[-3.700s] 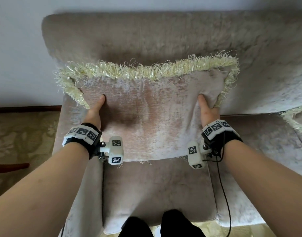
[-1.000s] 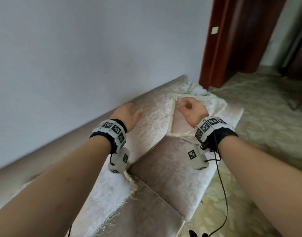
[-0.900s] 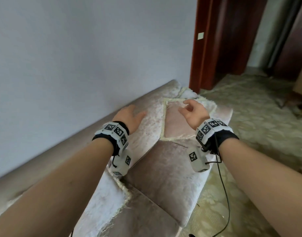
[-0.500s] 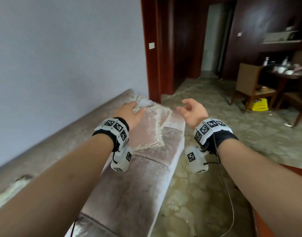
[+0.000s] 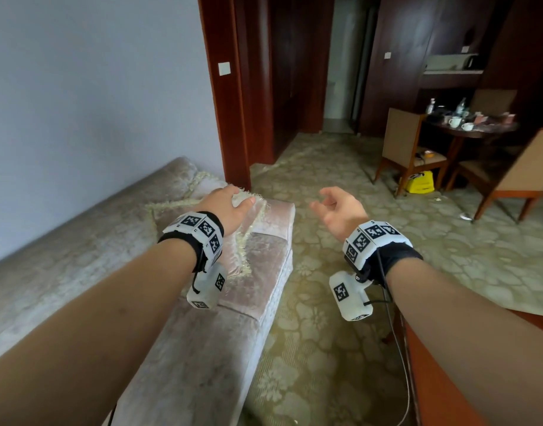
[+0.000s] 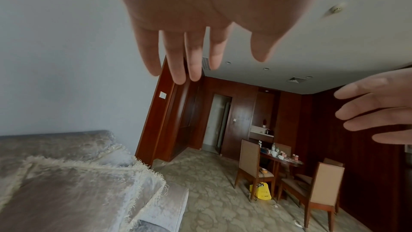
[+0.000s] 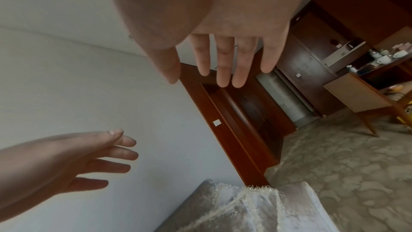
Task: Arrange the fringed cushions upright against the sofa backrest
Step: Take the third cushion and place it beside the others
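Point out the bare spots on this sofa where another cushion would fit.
Free: the seat cushion nearest the camera, between the backrest and the front edge. Crowded: the far end by the wooden door frame, where the fringed cushion lies under the open left hand. The right hand hangs over carpet.

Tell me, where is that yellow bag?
In the head view, the yellow bag sits on the carpet at far right, under the wooden chair by the round table.

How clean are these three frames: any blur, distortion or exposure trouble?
Head view: sharp, wide-angle bend at the edges, hallway behind the door frame dark. Left wrist view: the left hand is close and soft, the room tilted but clear. Right wrist view: the right hand looms blurred, the cushion washed out.
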`<state>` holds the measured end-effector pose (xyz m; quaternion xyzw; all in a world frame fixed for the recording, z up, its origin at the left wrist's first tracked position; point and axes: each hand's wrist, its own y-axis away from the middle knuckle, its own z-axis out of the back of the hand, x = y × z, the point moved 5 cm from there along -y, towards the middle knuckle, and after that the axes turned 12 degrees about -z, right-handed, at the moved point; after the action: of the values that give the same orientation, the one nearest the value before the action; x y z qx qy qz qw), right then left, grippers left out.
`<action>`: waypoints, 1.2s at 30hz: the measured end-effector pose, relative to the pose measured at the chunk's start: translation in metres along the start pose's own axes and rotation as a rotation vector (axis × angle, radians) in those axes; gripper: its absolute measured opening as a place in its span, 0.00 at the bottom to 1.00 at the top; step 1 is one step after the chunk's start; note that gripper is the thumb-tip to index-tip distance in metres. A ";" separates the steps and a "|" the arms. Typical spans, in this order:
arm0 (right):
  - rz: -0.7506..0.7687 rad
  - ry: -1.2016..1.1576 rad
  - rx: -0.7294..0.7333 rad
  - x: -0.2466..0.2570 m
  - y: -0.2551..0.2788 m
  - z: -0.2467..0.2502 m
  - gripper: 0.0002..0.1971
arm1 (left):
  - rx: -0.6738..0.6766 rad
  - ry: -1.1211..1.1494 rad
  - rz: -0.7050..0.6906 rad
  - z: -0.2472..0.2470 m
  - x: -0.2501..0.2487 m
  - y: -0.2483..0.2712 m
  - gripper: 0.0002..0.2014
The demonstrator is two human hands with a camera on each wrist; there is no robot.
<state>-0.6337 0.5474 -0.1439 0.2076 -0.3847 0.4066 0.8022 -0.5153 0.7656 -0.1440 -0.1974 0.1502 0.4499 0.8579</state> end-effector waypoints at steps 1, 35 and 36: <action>-0.001 0.019 -0.007 -0.001 -0.015 -0.003 0.25 | 0.002 0.003 0.000 -0.007 0.007 -0.017 0.31; 0.336 0.354 0.608 0.092 -0.565 -0.337 0.24 | -0.042 -0.075 0.864 -0.105 0.310 -0.349 0.31; 0.353 0.361 0.637 0.096 -0.567 -0.349 0.24 | -0.041 -0.068 0.899 -0.108 0.316 -0.343 0.31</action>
<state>0.0190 0.4900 -0.2953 0.3019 -0.1221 0.6667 0.6704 -0.0652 0.7620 -0.3067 -0.1148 0.1839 0.7870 0.5776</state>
